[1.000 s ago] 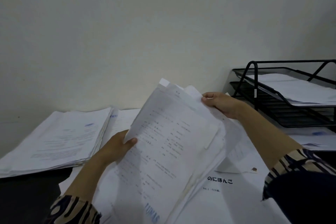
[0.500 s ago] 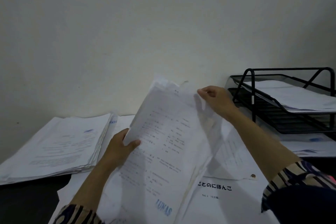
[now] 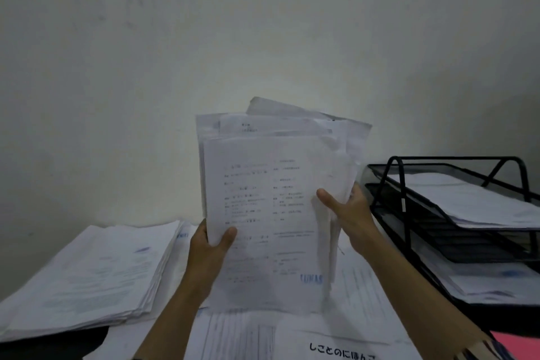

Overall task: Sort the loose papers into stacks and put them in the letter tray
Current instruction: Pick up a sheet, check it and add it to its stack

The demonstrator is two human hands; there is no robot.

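Pale wall behind; over the paper-strewn surface (image 3: 365, 295), left hand (image 3: 209, 245) and right hand (image 3: 347, 210) each grip a bundle of papers (image 3: 271, 213) upright, near the letter tray (image 3: 409, 213) at right.

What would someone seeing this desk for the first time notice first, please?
First, the uneven sheaf of printed papers held upright at centre, the left hand gripping its lower left edge and the right hand its right edge. Then the tall paper stack lying at left, and the black mesh letter tray at right, already holding sheets.
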